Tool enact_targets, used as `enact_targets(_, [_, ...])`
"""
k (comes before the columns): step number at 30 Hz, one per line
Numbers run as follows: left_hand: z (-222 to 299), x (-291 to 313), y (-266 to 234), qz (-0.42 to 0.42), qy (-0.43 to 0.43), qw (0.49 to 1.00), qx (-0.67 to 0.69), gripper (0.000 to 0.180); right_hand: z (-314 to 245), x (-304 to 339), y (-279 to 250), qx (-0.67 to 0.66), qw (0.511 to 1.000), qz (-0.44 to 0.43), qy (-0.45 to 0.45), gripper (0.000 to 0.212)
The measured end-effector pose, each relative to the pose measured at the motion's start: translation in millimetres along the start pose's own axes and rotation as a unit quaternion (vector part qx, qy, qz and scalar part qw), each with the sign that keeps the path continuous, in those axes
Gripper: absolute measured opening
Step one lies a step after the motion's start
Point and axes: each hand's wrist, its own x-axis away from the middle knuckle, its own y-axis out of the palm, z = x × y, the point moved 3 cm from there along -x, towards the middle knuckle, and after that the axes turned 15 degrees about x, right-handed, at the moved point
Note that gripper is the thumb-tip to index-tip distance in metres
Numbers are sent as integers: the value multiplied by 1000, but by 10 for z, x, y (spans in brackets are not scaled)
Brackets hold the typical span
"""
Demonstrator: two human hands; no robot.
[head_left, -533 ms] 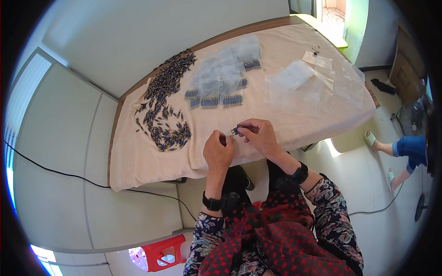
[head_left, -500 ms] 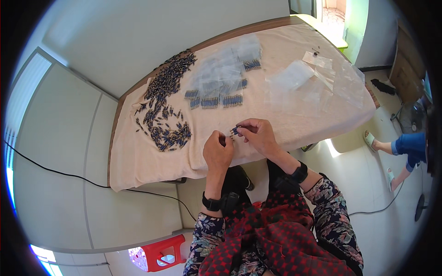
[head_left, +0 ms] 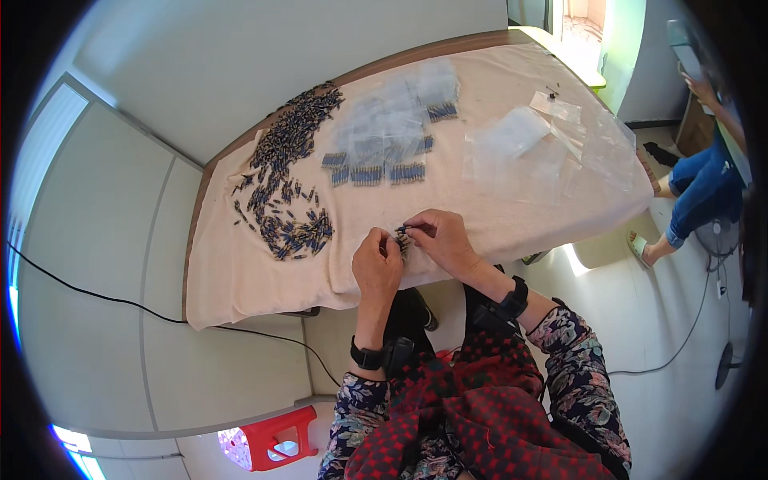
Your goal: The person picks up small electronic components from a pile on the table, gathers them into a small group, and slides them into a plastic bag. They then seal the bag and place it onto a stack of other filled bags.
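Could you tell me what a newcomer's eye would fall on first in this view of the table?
Probably the dark heap of small blue-black cylindrical parts spilled across the left of the cloth-covered table. Next, the left hand and right hand meet at the near edge, pinching a small bundle of those parts between them. Behind them lie filled clear bags in rows, with empty bags to the right.
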Motion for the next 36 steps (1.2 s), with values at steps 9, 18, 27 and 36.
enact_targets(9, [-10, 43, -21, -2, 39, 999, 24, 3, -18, -68, 12, 74, 996, -26, -45, 12])
enact_targets(18, [-15, 29, -15, -12, 121, 991, 63, 7, -41, -82, 44, 94, 993, -53, -46, 14])
enact_targets(27, [-209, 17, -20, -3, 108, 975, 196, 7, -80, -110, 94, 217, 968, -60, -110, 14])
enact_targets(36, [-122, 129, -58, 4, 71, 978, 197, 17, -130, -47, 32, 163, 978, -41, -126, 20])
